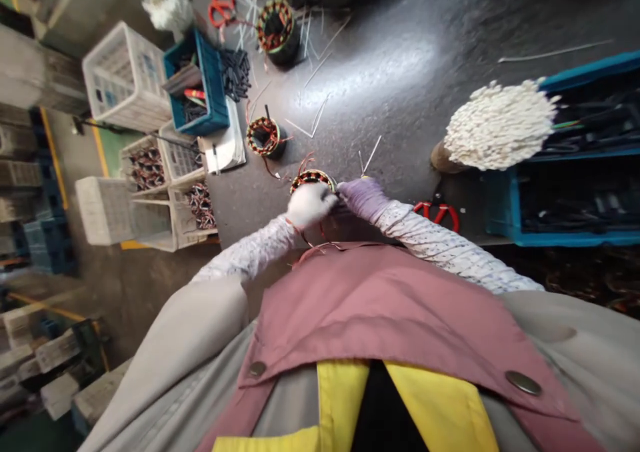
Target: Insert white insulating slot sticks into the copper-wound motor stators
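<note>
A wound motor stator with a ring of copper windings and loose red leads sits at the table's near edge. My left hand, in a white glove, is closed over its near side and partly blurred. Just to the right, my right hand wears a purple glove and has its fingers closed beside the stator's rim. Thin white tie strips stick up out of that hand. The fingertips and the near part of the stator are hard to make out.
Farther back stand more stators, with cut white strips and red-handled scissors nearby. Left are a blue bin and white crates. At right are red-handled cutters, a white strip bundle and blue bins.
</note>
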Motion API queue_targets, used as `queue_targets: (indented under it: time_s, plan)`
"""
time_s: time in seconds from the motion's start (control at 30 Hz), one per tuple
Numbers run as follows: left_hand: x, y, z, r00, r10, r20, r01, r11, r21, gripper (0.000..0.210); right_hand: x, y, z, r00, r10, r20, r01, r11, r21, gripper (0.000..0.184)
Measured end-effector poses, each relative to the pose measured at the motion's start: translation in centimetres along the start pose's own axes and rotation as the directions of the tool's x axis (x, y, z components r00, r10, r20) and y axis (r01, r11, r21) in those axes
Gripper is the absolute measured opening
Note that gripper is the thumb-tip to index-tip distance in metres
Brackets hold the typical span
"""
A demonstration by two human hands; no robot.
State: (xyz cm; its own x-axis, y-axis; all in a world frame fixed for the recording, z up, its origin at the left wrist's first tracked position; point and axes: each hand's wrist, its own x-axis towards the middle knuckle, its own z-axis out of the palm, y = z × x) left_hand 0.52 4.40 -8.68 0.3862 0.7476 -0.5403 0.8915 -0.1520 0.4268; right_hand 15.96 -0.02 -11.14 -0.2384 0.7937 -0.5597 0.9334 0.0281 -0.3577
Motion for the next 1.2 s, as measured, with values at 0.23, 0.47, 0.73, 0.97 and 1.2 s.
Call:
queue_targets:
  time_s: [0.23,0.47,0.73,0.97,1.2]
  plan:
    - [-2.8,-3.0,-0.9,0.995,0.082,-0.061,-0.074,0.990,0.120,0.012,0.2,0.5,-0.8,0.997,-0.080,0.015,0.080,0.997,0.000,0.040]
    - [-1.2,-0.9,3.6,0.969,-0.067,-0.239,0.043,0.994,-0.105,0.007,0.0,0.1,-0.1,0.999,-0.032,-0.022,0.032,0.999,-0.029,0.039]
    - [0.1,-2.7,1.0,0.975,-0.199,0.103,0.204,0.600,-0.773,0.021,-0.8,0.0,1.6,0.953,-0.169,-0.251,0.157,0.985,-0.066,0.041]
    - [-0.3,-2.6,1.4,0.971,-0.238,0.029,0.189,0.681,-0.707,0.024,-0.3,-0.1,3.4,0.920,-0.191,-0.341,0.226,0.972,0.066,0.036]
    - [-1.2,-3.1,1.7,0.996,-0.092,0.004,0.078,0.818,-0.570,0.033,-2.4,-1.1,7.0,0.864,0.176,-0.472,0.031,0.916,0.399,0.030]
